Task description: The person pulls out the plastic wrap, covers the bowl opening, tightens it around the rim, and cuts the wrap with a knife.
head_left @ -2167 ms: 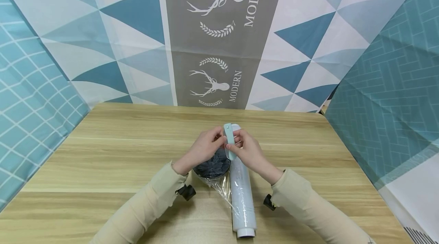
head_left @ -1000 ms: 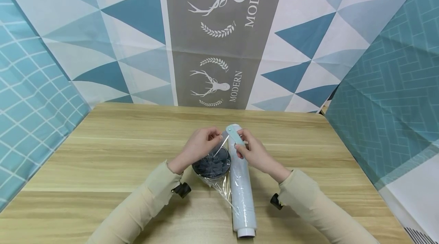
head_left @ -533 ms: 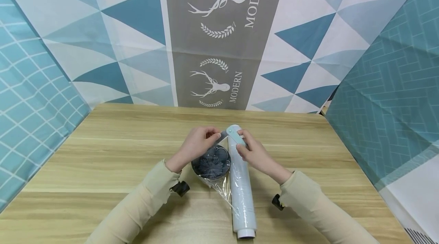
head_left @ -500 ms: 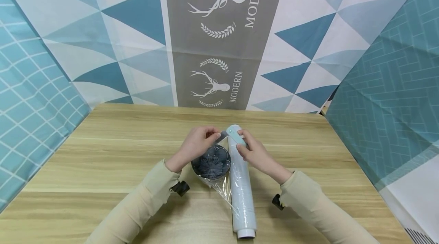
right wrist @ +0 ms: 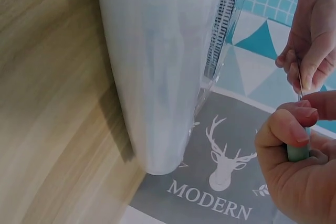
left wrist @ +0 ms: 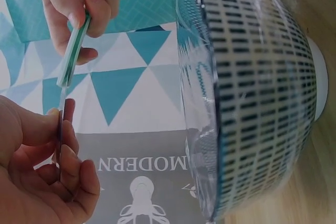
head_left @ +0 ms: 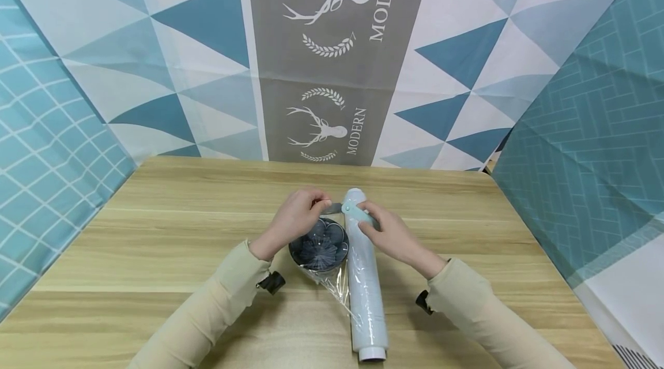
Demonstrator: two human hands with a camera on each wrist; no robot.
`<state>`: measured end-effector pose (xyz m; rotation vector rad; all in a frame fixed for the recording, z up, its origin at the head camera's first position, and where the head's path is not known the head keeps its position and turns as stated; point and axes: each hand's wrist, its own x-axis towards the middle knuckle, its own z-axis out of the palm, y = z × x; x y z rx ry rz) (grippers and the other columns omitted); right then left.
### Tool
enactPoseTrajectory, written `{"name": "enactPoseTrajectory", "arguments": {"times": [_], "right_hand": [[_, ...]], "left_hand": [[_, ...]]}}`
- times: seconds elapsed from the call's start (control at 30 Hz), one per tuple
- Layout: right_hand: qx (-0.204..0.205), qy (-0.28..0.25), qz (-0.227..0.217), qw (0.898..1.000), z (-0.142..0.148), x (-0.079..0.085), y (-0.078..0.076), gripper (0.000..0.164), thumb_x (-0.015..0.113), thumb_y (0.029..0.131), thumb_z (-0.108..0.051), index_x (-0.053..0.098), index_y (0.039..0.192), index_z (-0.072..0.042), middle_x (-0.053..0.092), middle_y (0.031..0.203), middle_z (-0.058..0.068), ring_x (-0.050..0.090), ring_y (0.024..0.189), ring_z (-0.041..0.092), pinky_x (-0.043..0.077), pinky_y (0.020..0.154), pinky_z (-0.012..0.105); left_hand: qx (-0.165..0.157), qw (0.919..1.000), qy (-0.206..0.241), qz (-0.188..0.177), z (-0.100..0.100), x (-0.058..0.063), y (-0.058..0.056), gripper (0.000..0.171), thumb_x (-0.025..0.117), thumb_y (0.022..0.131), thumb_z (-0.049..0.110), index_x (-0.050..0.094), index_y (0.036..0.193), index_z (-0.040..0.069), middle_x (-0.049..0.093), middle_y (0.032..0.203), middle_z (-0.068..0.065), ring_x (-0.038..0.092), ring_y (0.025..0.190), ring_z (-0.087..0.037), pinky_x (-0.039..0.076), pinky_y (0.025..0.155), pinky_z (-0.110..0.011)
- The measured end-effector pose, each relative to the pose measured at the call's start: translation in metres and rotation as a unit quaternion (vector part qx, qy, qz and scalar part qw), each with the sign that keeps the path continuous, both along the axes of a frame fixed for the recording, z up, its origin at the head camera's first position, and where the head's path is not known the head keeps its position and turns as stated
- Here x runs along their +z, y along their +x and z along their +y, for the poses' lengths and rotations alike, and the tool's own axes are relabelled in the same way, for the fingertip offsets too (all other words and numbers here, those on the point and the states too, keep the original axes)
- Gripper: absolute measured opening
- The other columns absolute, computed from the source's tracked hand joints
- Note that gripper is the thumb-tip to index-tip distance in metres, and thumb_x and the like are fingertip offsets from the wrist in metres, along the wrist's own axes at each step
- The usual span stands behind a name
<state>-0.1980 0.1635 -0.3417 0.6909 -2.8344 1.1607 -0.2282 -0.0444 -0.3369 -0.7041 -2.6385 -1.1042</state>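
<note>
L hand (head_left: 300,214) pinches the blade (head_left: 335,207) of a folding knife (head_left: 359,213), thumb vs fingers, nothing else in it. Prob bracing the blade so the handle (left wrist: 73,51) can be levered off it; knife's partly unfolded, held in the air nr the surface's (head_left: 181,230) far edge side.

Next R: bowl (left wrist: 262,98), upright, approx mid surface, well short of far edge. Clear film (head_left: 334,283) over the mouth, bunched down the near side. Inside: dark rounded shapes (head_left: 319,248); can't tell if contents or print.

Film seems to run across to roll (head_left: 367,291), prob why it's parked just beside bowl. Roll's on its side, one end twd far edge, other twd near edge (edge itself out of frame).

Far R: R hand (head_left: 389,232) grips the handle, fingers curled, above roll. Held up prob to clear the film.
</note>
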Motion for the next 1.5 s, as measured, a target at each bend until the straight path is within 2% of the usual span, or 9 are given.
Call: {"name": "enactPoseTrajectory", "arguments": {"times": [0.13,0.47,0.67,0.8,0.93,1.1,1.3,1.5], "right_hand": [[0.005,0.022,0.011,1.0,0.002,0.0,-0.001,0.021,0.052,0.089,-0.013,0.057,0.11,-0.013,0.063,0.095,0.006,0.054,0.075,0.014,0.046,0.066,0.03],[0.02,0.055,0.016,0.998,0.004,0.002,-0.001,0.02,0.053,0.086,-0.013,0.059,0.104,-0.013,0.059,0.085,0.001,0.047,0.062,0.011,0.041,0.055,0.025],[0.032,0.064,0.024,0.997,0.004,0.002,-0.001,0.02,0.053,0.085,-0.011,0.058,0.105,-0.012,0.06,0.086,0.002,0.048,0.062,0.01,0.041,0.056,0.024],[0.023,0.077,0.036,0.996,0.005,0.0,-0.002,0.018,0.054,0.086,-0.014,0.059,0.103,-0.013,0.06,0.083,0.002,0.047,0.061,0.01,0.04,0.055,0.024],[0.003,0.095,0.043,0.995,0.007,-0.001,-0.002,0.01,0.053,0.09,-0.023,0.059,0.097,-0.018,0.056,0.072,-0.003,0.046,0.057,0.009,0.038,0.053,0.025],[0.008,0.083,-0.005,0.997,0.008,-0.001,-0.004,0.014,0.049,0.094,-0.026,0.056,0.092,-0.015,0.051,0.06,-0.004,0.046,0.043,0.009,0.04,0.043,0.026],[0.013,0.059,-0.031,0.998,0.008,-0.002,-0.008,0.015,0.048,0.094,-0.021,0.055,0.1,-0.01,0.059,0.067,0.003,0.048,0.04,0.011,0.04,0.041,0.025],[-0.017,0.042,-0.036,0.998,0.005,-0.002,-0.009,0.014,0.047,0.095,-0.02,0.054,0.102,-0.011,0.06,0.068,0.006,0.05,0.044,0.013,0.039,0.043,0.025]], "left_hand": [[-0.002,0.9998,-0.019,0.008,0.0,0.001,0.0,0.012,0.058,0.088,0.013,0.066,0.078,0.008,0.052,0.069,0.0,0.044,0.064,-0.013,0.037,0.058,-0.026],[-0.021,0.998,-0.06,-0.007,0.003,0.005,-0.003,0.011,0.059,0.087,0.014,0.068,0.083,0.007,0.062,0.085,-0.002,0.053,0.079,-0.016,0.045,0.072,-0.034],[-0.026,0.9973,-0.068,-0.005,0.004,0.005,-0.003,0.011,0.059,0.087,0.013,0.068,0.084,0.006,0.063,0.088,-0.003,0.055,0.085,-0.018,0.046,0.078,-0.036],[-0.029,0.9968,-0.074,0.005,0.007,0.004,-0.004,0.011,0.06,0.087,0.013,0.068,0.085,0.006,0.063,0.088,-0.003,0.056,0.088,-0.02,0.046,0.081,-0.038],[-0.041,0.9954,-0.083,0.024,0.01,0.004,-0.005,0.013,0.06,0.086,0.015,0.069,0.086,0.005,0.062,0.084,-0.002,0.056,0.084,-0.019,0.045,0.08,-0.037],[-0.056,0.9929,-0.094,0.045,0.013,-0.001,-0.013,0.013,0.061,0.086,0.015,0.068,0.081,0.006,0.058,0.075,0.0,0.05,0.074,-0.016,0.042,0.074,-0.034],[-0.056,0.9919,-0.1,0.055,0.017,-0.004,-0.023,0.017,0.061,0.086,0.017,0.066,0.071,0.011,0.052,0.068,0.003,0.045,0.069,-0.014,0.038,0.065,-0.029],[-0.046,0.9927,-0.099,0.052,0.021,-0.004,-0.031,0.015,0.062,0.085,0.018,0.068,0.073,0.011,0.055,0.07,0.003,0.048,0.07,-0.014,0.039,0.067,-0.03]]}}
